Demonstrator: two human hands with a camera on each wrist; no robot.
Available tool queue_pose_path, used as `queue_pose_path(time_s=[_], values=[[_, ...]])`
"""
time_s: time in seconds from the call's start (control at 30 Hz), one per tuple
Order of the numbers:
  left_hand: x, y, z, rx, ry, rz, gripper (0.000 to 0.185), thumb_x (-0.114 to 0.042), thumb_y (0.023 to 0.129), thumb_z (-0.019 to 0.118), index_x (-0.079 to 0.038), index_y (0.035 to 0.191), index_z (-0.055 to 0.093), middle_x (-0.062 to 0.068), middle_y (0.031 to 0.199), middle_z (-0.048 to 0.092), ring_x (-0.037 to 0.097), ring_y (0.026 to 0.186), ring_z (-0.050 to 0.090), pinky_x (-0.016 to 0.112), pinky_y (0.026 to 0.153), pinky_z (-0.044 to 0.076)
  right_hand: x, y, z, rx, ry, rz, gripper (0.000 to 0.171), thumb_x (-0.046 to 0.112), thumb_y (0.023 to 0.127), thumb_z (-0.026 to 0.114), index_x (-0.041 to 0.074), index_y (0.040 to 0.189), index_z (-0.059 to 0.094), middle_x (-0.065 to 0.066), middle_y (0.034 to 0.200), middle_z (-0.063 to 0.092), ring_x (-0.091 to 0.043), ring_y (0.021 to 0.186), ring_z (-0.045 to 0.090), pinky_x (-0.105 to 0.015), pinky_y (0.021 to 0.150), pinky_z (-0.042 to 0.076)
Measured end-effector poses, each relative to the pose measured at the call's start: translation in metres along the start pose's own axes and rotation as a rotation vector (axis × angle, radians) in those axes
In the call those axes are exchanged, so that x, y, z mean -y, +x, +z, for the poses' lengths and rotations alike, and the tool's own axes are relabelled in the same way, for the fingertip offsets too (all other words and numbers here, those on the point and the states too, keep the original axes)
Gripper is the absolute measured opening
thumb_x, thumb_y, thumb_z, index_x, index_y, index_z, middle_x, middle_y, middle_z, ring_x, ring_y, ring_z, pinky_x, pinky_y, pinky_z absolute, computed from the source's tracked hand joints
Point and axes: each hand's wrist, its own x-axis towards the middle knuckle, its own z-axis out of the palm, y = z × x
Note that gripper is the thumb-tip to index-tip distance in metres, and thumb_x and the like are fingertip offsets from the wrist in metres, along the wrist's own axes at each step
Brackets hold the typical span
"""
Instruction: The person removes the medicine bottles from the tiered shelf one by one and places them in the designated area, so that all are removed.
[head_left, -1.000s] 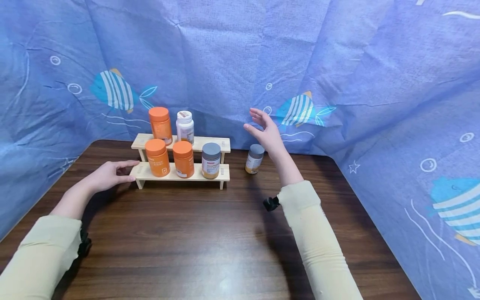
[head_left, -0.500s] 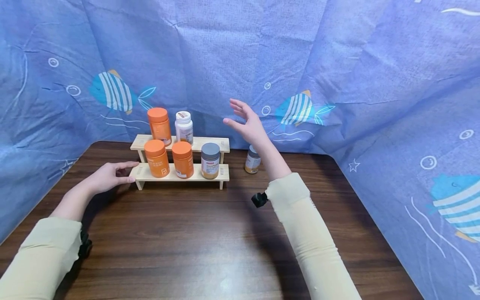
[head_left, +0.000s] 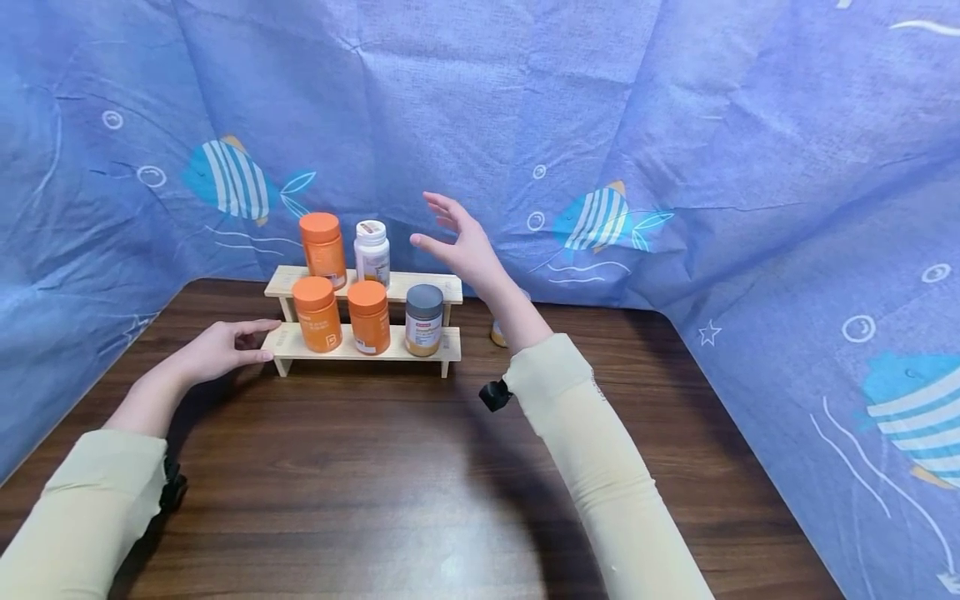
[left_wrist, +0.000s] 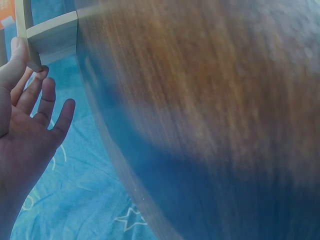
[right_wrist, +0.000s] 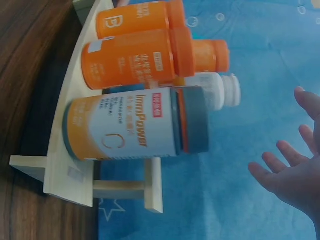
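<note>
A two-step wooden display rack (head_left: 450,342) stands at the back left of the table. My left hand (head_left: 217,354) pinches the left end of its lower step, thumb and fingers on either side of the board (left_wrist: 34,57). On that step are two orange bottles (head_left: 317,321) and a grey-capped bottle (head_left: 423,329). The upper step bears another orange bottle (head_left: 324,254) and a white bottle (head_left: 372,258). My right hand (head_left: 467,246) hovers with nothing in it, fingers spread, above the upper step's right end. Its forearm mostly hides a second grey-capped bottle (head_left: 497,335) on the table.
The dark wooden table (head_left: 337,483) extends in front of the rack. A blue fish-print cloth (head_left: 442,100) hangs close behind the table and along its sides. Each wrist wears a small black camera mount (head_left: 495,394).
My right hand has moved left through the air, from above the lone grey-capped bottle to beside the upper step. Its forearm now covers most of that bottle. The left hand stays on the rack.
</note>
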Motion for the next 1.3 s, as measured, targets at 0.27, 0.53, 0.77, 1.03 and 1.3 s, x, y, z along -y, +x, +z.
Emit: queue_pose_path(time_s=[0.27,0.53,0.77,1.03,1.3], values=[[-0.002,0.003,-0.002,0.003,0.004,-0.008,0.059,-0.032,0.087,0.068,-0.003,0.136,0.05,0.008,0.085,0.058,0.02,0.077,0.047,0.029,0.061,0.038,-0.01,0.01,0.014,0.016,0.024,0.03,0.066,0.034,0.084,0.071,0.028,0.142,0.041,0.003,0.146,0.04,-0.02,0.133,0.038,-0.045,0.103,0.037],[-0.003,0.002,-0.004,0.008,-0.005,-0.015,0.06,-0.033,0.087,0.068,-0.004,0.136,0.049,0.009,0.089,0.059,0.021,0.079,0.048,0.029,0.062,0.039,-0.016,0.022,0.026,0.039,0.054,0.089,0.063,0.034,0.085,0.071,0.028,0.141,0.043,0.002,0.146,0.041,-0.02,0.133,0.039,-0.043,0.103,0.037],[-0.001,0.0,-0.001,0.014,-0.021,-0.029,0.061,-0.035,0.087,0.068,-0.005,0.137,0.049,0.01,0.093,0.06,0.021,0.08,0.047,0.029,0.064,0.039,-0.019,0.029,0.035,0.065,0.018,0.094,0.062,0.033,0.085,0.071,0.026,0.14,0.044,0.0,0.145,0.042,-0.02,0.133,0.038,-0.041,0.104,0.036],[0.0,-0.001,0.003,0.019,-0.04,-0.025,0.061,-0.034,0.087,0.068,-0.005,0.137,0.049,0.008,0.088,0.059,0.02,0.077,0.046,0.029,0.06,0.038,-0.024,0.035,0.043,0.093,-0.019,0.103,0.056,0.033,0.087,0.068,0.026,0.138,0.047,0.005,0.143,0.044,-0.019,0.132,0.039,-0.04,0.104,0.037],[0.0,-0.003,-0.002,0.02,-0.04,-0.044,0.062,-0.035,0.087,0.067,-0.006,0.138,0.048,0.01,0.089,0.059,0.021,0.078,0.046,0.03,0.061,0.039,-0.024,0.041,0.049,0.099,-0.029,0.119,0.052,0.033,0.087,0.068,0.026,0.136,0.051,0.007,0.141,0.046,-0.018,0.132,0.04,-0.039,0.103,0.038]])
